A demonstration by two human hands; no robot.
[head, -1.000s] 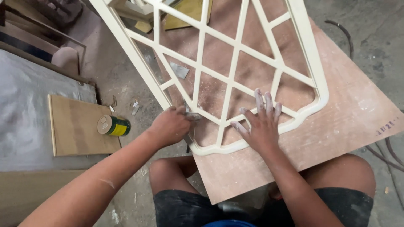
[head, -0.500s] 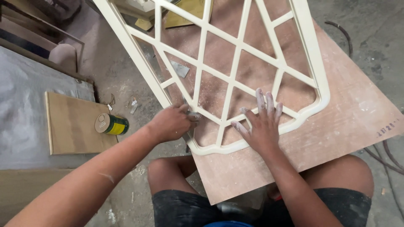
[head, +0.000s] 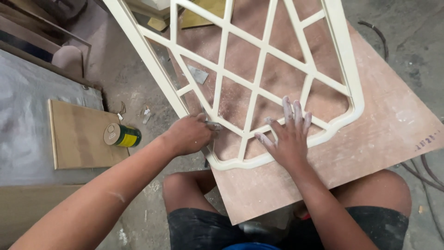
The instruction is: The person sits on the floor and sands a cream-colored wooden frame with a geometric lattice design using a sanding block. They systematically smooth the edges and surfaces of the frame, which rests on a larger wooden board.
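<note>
The person sits low with bare knees under the near corner of a plywood sheet (head: 379, 134) laid on the concrete floor; the shorts and lower body are cut off by the bottom of the view. On that sheet lies a cream lattice frame (head: 344, 69), the landmark for what follows; its far end runs out of the top of the view. At the frame's near rounded end, the right hand (head: 289, 139) rests flat and open, fingers spread across a bar and the sheet beneath, holding nothing; the fingertips are whitened with dust. At the frame's near-left corner, the left hand (head: 187, 135) is closed around a small grey tool (head: 213, 125), only its tip showing beyond the knuckles against a lattice bar; what kind of tool it is cannot be made out. A dark sliver shows below this hand at the frame's edge, unidentifiable. Inside the frame, farther up, a loose grey scrap (head: 198, 75) lies on the sheet. Left of the frame, well apart, a green and yellow tin (head: 121, 135) lies on its side at the edge of a wooden board (head: 78, 134). Beyond the frame's far-left end, yellowish offcuts (head: 203, 14) are partly hidden by the bars.
</note>
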